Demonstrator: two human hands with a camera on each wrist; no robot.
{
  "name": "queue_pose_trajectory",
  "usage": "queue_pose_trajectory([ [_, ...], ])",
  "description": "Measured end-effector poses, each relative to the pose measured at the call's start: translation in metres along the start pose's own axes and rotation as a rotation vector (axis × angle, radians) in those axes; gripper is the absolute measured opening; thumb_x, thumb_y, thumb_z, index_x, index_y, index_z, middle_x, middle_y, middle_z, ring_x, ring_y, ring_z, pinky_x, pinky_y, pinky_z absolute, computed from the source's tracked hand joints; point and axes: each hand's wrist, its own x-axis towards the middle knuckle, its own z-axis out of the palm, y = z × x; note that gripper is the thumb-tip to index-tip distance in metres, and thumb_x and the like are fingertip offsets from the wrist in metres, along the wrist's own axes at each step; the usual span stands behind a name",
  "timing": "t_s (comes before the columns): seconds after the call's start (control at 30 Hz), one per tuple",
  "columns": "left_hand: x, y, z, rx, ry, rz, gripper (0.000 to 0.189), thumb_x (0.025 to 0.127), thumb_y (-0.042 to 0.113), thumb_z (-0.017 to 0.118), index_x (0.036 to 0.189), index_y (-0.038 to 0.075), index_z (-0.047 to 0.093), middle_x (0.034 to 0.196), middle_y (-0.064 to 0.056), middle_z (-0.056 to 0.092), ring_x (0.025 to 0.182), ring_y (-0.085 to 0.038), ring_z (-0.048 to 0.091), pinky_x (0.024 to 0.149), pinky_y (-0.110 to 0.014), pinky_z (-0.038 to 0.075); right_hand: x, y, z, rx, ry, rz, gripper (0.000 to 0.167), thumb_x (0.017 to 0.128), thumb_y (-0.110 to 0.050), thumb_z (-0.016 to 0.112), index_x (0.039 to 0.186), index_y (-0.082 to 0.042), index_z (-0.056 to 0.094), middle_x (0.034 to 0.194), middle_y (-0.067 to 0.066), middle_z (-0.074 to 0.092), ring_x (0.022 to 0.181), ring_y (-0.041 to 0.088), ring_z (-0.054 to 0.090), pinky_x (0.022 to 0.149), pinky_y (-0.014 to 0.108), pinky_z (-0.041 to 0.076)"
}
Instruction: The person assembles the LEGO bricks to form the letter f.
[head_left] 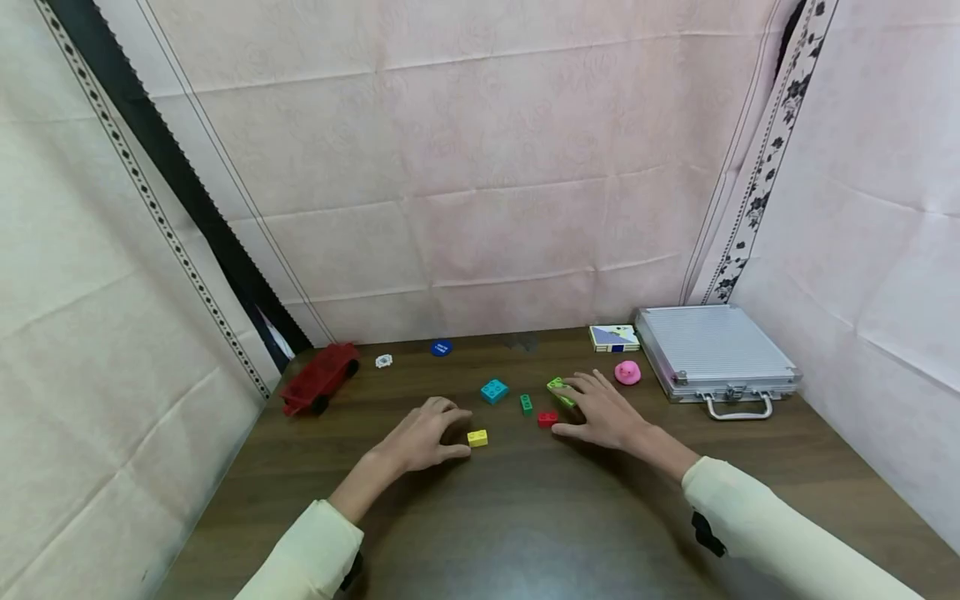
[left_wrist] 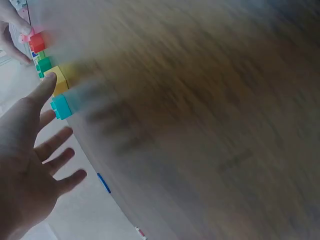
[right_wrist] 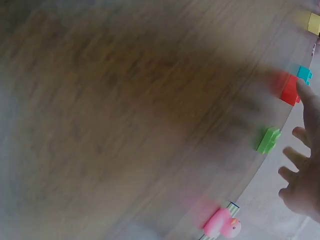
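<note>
Flanking a loose group of five toy bricks at the centre of the frame, a person's two hands hang low over the desk (head_left: 495,533). Left hand (head_left: 426,435): fingers wide, thumb well apart, nothing held; the gap faces the yellow brick (head_left: 477,438), lowest of the group. Right hand (head_left: 600,412): fingers likewise wide and empty, reaching over the light green brick (head_left: 561,392), thumb by the red brick (head_left: 547,420). Contact I cannot tell; in each wrist view a thumb tip overlaps a brick, yellow and red respectively. Between the hands lie the dark green brick (head_left: 527,405) and, slightly higher, the blue brick (head_left: 494,392). My reading: hands sit either side so each brick is within easy reach, spread fingers suiting pieces this small. Other items ring the group, seemingly leaving the middle free: red toy car (head_left: 321,379) at left, pink duck (head_left: 627,372) beyond the right hand, silver case (head_left: 720,358) at right, handle toward the lower edge, perhaps for easy lifting; flat box (head_left: 614,337) just beside its upper left corner.
</note>
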Motion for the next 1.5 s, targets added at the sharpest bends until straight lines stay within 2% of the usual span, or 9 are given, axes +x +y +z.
queue_pose_trajectory([
  [0.2, 0.005, 0.002, 0.001, -0.143, -0.025, 0.011, 0.048, 0.097, 0.032, 0.076, 0.139, 0.013, 0.065, 0.123, -0.003, 0.068, 0.122, -0.025, 0.058, 0.103, -0.050, 0.048, 0.003, -0.003, 0.003, 0.079, -0.038, -0.044, 0.048, 0.094, -0.030, 0.080, 0.132, -0.003, 0.069, 0.126, 0.014, 0.070, 0.124, 0.034, 0.061, 0.119, 0.063, 0.025],
  [0.43, 0.010, 0.003, 0.004, -0.278, -0.060, 0.042, 0.042, 0.097, 0.018, 0.076, 0.138, 0.010, 0.066, 0.104, 0.002, 0.072, 0.106, -0.019, 0.062, 0.100, -0.046, 0.051, 0.006, -0.008, 0.006, 0.162, -0.060, -0.069, 0.038, 0.095, -0.014, 0.077, 0.130, 0.000, 0.069, 0.124, 0.012, 0.073, 0.122, 0.028, 0.066, 0.118, 0.062, 0.027],
  [0.63, 0.015, 0.007, 0.007, -0.339, -0.086, 0.029, 0.041, 0.098, 0.015, 0.075, 0.138, 0.007, 0.066, 0.094, 0.007, 0.070, 0.086, -0.009, 0.064, 0.082, -0.031, 0.055, 0.008, -0.013, 0.008, 0.174, -0.060, -0.070, 0.038, 0.094, -0.014, 0.078, 0.130, -0.002, 0.070, 0.099, 0.000, 0.074, 0.098, 0.016, 0.069, 0.118, 0.062, 0.029],
  [0.73, 0.017, 0.009, 0.011, -0.352, -0.087, 0.022, 0.039, 0.098, 0.015, 0.075, 0.135, 0.007, 0.068, 0.090, 0.008, 0.069, 0.078, -0.008, 0.061, 0.073, -0.025, 0.052, 0.009, -0.016, 0.009, 0.165, -0.058, -0.069, 0.035, 0.094, -0.019, 0.079, 0.126, -0.006, 0.073, 0.094, -0.004, 0.070, 0.090, 0.014, 0.062, 0.112, 0.055, 0.041],
  [0.9, 0.021, 0.010, 0.015, -0.388, -0.054, 0.001, 0.033, 0.094, 0.017, 0.080, 0.125, 0.008, 0.073, 0.087, 0.007, 0.066, 0.077, -0.008, 0.059, 0.073, -0.025, 0.052, 0.009, -0.020, 0.012, 0.160, -0.042, -0.055, 0.031, 0.093, -0.028, 0.081, 0.117, -0.010, 0.074, 0.100, -0.001, 0.071, 0.096, 0.019, 0.059, 0.091, 0.042, 0.053],
  [1.03, 0.025, 0.011, 0.017, -0.428, -0.030, -0.013, 0.030, 0.091, 0.019, 0.083, 0.118, 0.008, 0.074, 0.086, 0.006, 0.065, 0.078, -0.010, 0.059, 0.073, -0.027, 0.052, 0.010, -0.023, 0.012, 0.173, -0.070, -0.026, 0.036, 0.091, -0.031, 0.083, 0.119, -0.010, 0.071, 0.113, 0.002, 0.071, 0.103, 0.020, 0.060, 0.095, 0.044, 0.053],
  [1.2, 0.029, 0.010, 0.022, -0.428, -0.004, -0.025, 0.029, 0.090, 0.024, 0.084, 0.114, 0.011, 0.074, 0.086, 0.005, 0.064, 0.076, -0.009, 0.059, 0.072, -0.026, 0.051, 0.011, -0.026, 0.010, 0.187, -0.159, 0.031, 0.042, 0.093, -0.020, 0.080, 0.132, -0.011, 0.069, 0.129, 0.004, 0.069, 0.116, 0.020, 0.059, 0.103, 0.048, 0.051],
  [1.33, 0.032, 0.008, 0.026, -0.443, 0.007, -0.040, 0.028, 0.089, 0.025, 0.085, 0.112, 0.012, 0.074, 0.085, 0.005, 0.064, 0.075, -0.008, 0.058, 0.071, -0.025, 0.051, 0.012, -0.029, 0.009, 0.211, -0.196, 0.065, 0.038, 0.095, -0.019, 0.078, 0.132, -0.013, 0.070, 0.130, 0.004, 0.069, 0.111, 0.019, 0.059, 0.100, 0.046, 0.053],
  [1.5, 0.037, 0.008, 0.026, -0.500, 0.011, -0.060, 0.028, 0.087, 0.024, 0.087, 0.109, 0.012, 0.075, 0.082, 0.004, 0.064, 0.074, -0.010, 0.058, 0.069, -0.025, 0.051, 0.013, -0.031, 0.008, 0.231, -0.172, 0.065, 0.037, 0.096, -0.025, 0.078, 0.130, -0.013, 0.071, 0.126, 0.002, 0.071, 0.109, 0.017, 0.060, 0.097, 0.045, 0.054],
])
